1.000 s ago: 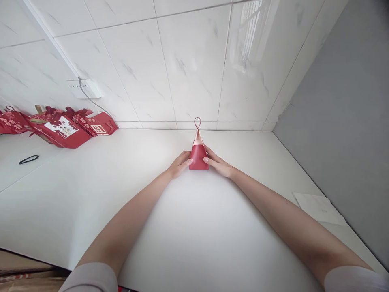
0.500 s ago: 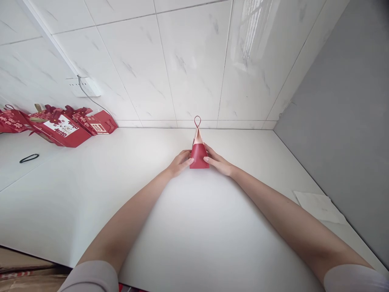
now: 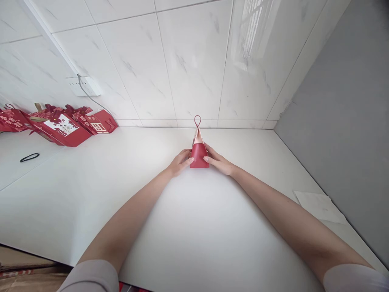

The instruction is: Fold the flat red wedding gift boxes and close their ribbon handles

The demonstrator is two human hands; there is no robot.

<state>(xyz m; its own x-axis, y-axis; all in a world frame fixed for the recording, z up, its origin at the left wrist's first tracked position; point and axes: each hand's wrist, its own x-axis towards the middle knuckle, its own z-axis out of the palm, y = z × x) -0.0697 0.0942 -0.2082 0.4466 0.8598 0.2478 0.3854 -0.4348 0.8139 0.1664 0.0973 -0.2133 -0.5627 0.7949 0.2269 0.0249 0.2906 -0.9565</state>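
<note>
A small red gift box stands upright on the white table, near the tiled wall. Its sides taper to a pale folded top, and a thin red loop handle rises above it. My left hand grips its left side, the thumb on the front face. Against the right side is my right hand, its thumb also on the front and the fingers reaching behind. The far side of the box and some fingertips are hidden.
Several red gift boxes crowd the table's back left, below a wall socket with a grey cable. A black loop lies in front of them. At the right lies a white sheet beside the grey panel.
</note>
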